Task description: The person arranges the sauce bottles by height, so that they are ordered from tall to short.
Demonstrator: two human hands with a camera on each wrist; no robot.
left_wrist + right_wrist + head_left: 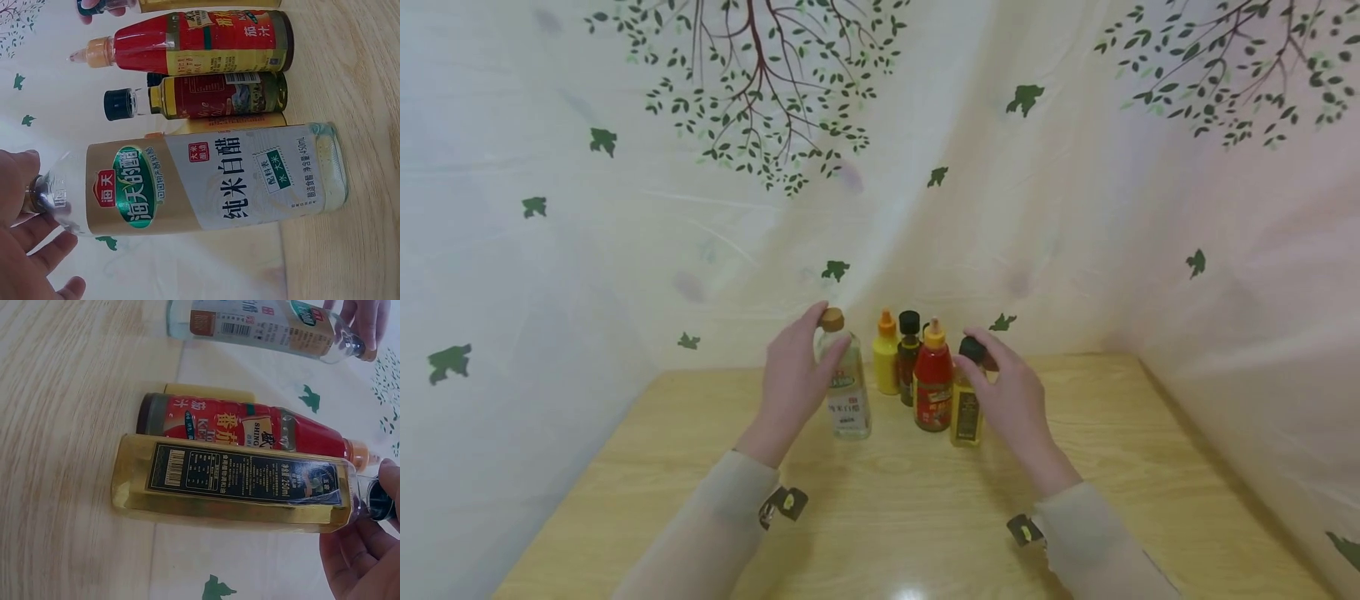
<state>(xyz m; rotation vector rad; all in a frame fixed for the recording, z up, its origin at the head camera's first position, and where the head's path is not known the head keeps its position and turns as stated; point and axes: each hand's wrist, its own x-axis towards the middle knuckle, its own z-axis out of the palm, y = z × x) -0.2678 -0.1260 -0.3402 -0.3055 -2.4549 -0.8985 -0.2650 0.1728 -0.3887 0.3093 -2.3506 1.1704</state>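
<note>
My left hand pinches the neck and brown cap of a tall clear vinegar bottle, which stands upright on the table; its beige and white label shows in the left wrist view. On the right, my other hand holds the black cap of a square bottle of yellow oil, also upright. That oil bottle has a dark label in the right wrist view. Close beside it stands a red ketchup bottle with an orange nozzle, touched by neither hand.
Behind the ketchup are a yellow squeeze bottle and a dark bottle with a black cap. Another dark cap is mostly hidden there. The wooden table meets a pale curtain with printed leaves at its back and sides.
</note>
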